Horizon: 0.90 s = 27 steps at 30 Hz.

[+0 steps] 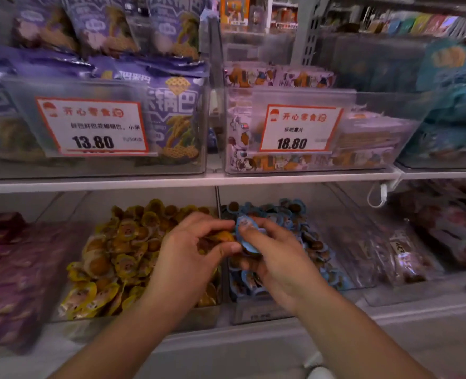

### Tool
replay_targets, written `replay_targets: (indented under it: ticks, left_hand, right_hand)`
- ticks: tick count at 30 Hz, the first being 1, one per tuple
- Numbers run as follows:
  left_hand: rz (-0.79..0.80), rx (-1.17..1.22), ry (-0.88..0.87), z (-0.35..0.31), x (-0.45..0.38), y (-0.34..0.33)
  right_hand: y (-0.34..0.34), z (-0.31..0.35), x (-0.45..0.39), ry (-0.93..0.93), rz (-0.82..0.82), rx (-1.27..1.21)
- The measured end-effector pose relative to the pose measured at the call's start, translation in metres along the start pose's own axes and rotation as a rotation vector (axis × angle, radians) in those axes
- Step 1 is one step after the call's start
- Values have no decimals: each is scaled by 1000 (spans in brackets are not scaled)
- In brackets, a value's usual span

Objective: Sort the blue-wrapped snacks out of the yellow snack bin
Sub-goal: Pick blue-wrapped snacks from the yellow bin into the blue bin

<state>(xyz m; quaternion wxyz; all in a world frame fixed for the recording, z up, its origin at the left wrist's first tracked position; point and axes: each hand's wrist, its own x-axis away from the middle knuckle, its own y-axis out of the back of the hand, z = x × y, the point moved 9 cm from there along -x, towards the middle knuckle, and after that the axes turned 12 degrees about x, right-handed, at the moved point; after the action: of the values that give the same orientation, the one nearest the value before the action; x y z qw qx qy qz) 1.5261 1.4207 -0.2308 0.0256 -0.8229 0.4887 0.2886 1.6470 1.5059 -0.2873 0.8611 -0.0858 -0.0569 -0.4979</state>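
A clear bin of yellow-wrapped snacks [111, 258] sits on the lower shelf, left of a bin of blue-wrapped snacks [292, 214]. Both my hands meet above the divider between the two bins. My right hand [278, 258] pinches a blue-wrapped snack [246, 236] between thumb and fingers. My left hand [190, 253] holds a yellow-wrapped snack [222, 236] right against the blue one. Whether my left fingers also touch the blue wrapper is unclear.
Purple packets [10, 269] fill the bin at the far left, and clear bags of dark snacks [407, 258] lie to the right. The upper shelf [171, 180] carries bins with price cards reading 13.80 [92, 127] and 18.80 [297, 129].
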Motion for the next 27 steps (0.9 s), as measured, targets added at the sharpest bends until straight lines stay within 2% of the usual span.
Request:
replay_targets:
  ticks: [1,4,5,8,9,10,12,14,15,17,18,20,22,23,25,27]
  left_hand:
    - [-25,-25,3,2,-1,5]
    - [-119,-87,76,19,-10,33]
    - [-100,-167,102,27,-13,40]
    - [70,-511,172,47,-6,43]
    - [87,-546,178,46,0,43]
    - [73,-556,130,39,7,43]
    - [38,-533,-124,7,29,32]
    - [131,-404,-415,-23,70,-2]
    - [236,-320,-488,-27,95,-26]
    - [480,-231,-454,-6,146,-72]
    - [593,-249,-347,19,168,-92]
    - [773,-327,42,93,204,-112]
    - [819,-346,413,161,230,-105]
    - [804,-348,527,184,239,-98]
    - [781,-385,618,214,253,-85]
    - [800,-410,641,230,266,-79]
  right_hand:
    - [7,3,-1,53,-19,79]
    - [49,35,-5,353,-269,555]
    - [53,42,-7,421,-280,710]
    - [53,24,-14,405,-115,1080]
    - [57,23,-7,439,-150,1158]
    - [63,28,5,504,-246,1173]
    - [83,39,41,637,-454,1031]
    - [96,29,75,734,-517,853]
    - [96,12,86,740,-489,811]
    - [90,-55,95,623,-360,866]
    - [86,-102,95,507,-271,936]
    - [89,-217,89,126,-49,1080]
    - [100,-324,90,-257,200,1276]
    - [104,-363,89,-355,306,1386]
    - [109,-414,81,-427,386,1540]
    - [110,-449,74,-485,344,1588]
